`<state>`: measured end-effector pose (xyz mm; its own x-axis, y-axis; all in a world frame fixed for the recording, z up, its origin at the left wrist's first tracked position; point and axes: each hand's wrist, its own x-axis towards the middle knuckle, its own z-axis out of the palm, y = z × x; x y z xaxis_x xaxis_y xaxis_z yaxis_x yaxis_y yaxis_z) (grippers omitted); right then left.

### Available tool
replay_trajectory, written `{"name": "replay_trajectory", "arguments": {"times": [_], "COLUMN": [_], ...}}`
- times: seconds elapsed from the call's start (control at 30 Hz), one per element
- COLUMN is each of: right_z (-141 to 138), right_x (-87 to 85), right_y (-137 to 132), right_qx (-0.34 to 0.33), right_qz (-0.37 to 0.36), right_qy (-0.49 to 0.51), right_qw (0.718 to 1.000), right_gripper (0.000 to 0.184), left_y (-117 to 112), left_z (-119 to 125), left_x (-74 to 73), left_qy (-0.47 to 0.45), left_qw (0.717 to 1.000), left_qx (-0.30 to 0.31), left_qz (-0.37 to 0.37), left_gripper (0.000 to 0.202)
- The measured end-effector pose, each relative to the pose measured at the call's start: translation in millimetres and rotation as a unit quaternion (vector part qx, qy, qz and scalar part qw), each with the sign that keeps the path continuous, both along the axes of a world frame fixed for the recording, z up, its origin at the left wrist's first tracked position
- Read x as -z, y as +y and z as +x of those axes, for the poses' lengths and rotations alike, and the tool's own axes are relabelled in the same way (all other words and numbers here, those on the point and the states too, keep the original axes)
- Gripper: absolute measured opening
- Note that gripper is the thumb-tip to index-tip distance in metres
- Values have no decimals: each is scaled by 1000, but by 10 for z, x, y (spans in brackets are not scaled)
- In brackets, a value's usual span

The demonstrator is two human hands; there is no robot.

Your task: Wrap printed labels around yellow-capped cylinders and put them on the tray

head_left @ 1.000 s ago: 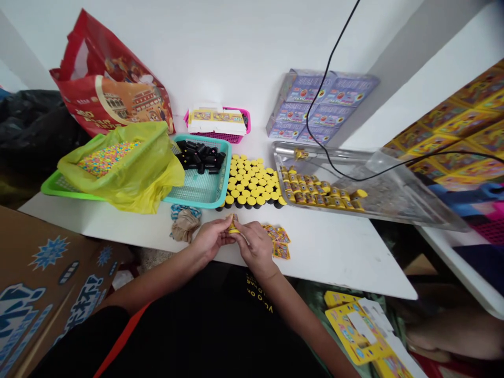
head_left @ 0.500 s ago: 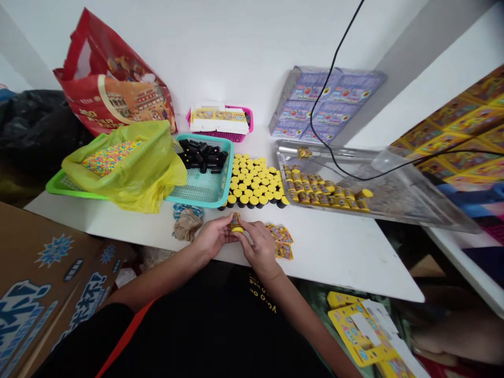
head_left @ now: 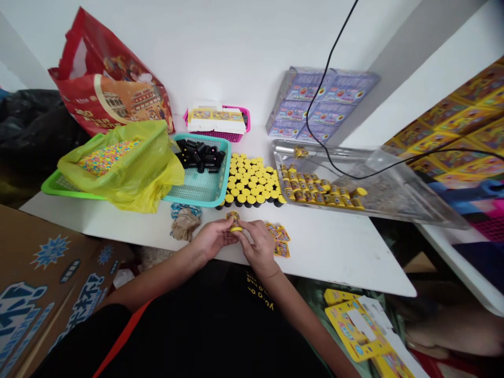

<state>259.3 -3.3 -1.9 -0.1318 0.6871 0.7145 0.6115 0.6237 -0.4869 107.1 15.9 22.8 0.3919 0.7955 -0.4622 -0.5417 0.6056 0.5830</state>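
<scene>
Head view: a small yellow-capped jar [head_left: 235,223] is held in both hands, just above the bench [head_left: 334,247], near the middle of its front edge. Its patterned side is gripped by the fingers of the left hand [head_left: 212,235], and the end near the cap is pinched between thumb and fingers of the right hand [head_left: 258,242]. The jar is tilted, cap turned toward the front edge.

Loose labels [head_left: 282,248] are spread just beside the right hand and partly covered by it. A crumpled cloth [head_left: 185,224] is left near the left hand. Behind the hands, the way to the rear edge is blocked by closely packed capped jars [head_left: 252,181], flanked by a teal basket [head_left: 205,188] on the left and a steel tray [head_left: 405,202] on the right. Black tubes [head_left: 199,156] are heaped toward the basket's rear edge. Wrapped jars [head_left: 315,194] are lined up in the tray's left front corner, and the tray is crossed by a cable [head_left: 307,119].

Along the rear edge, a pink basket [head_left: 224,137] and purple boxes [head_left: 315,105] are placed. The left end is taken up by a yellow bag [head_left: 151,173] of beads [head_left: 106,157], with a red bag [head_left: 118,97] behind.
</scene>
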Motion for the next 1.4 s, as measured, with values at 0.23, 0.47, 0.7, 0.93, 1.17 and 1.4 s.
{"name": "replay_trajectory", "arguments": {"times": [0.23,0.47,0.7,0.93,1.17,1.4], "right_z": [1,-43,-47,-10,-45,-52], "right_x": [-2,-11,-37,-32,-20,-11], "right_y": [17,11,-20,1,16,-3], "right_qx": [-12,-21,-14,-12,-28,-27], "right_qz": [9,-6,9,2,23,-4], "right_qy": [-15,2,22,6,-1,38], "right_qw": [1000,1000,1000,1000,999,999], "right_gripper": [25,19,17,25,21,15], "left_y": [42,41,-31,22,50,24], "left_z": [-72,-12,42,-28,16,34], "left_x": [-57,10,29,-33,0,47], "left_qy": [3,38,4,-13,32,21], "left_qw": [1000,999,1000,1000,999,999], "left_qx": [8,-14,-12,-7,-20,-24], "left_qz": [21,13,4,-1,3,-35], "left_gripper": [13,25,22,13,23,21]}}
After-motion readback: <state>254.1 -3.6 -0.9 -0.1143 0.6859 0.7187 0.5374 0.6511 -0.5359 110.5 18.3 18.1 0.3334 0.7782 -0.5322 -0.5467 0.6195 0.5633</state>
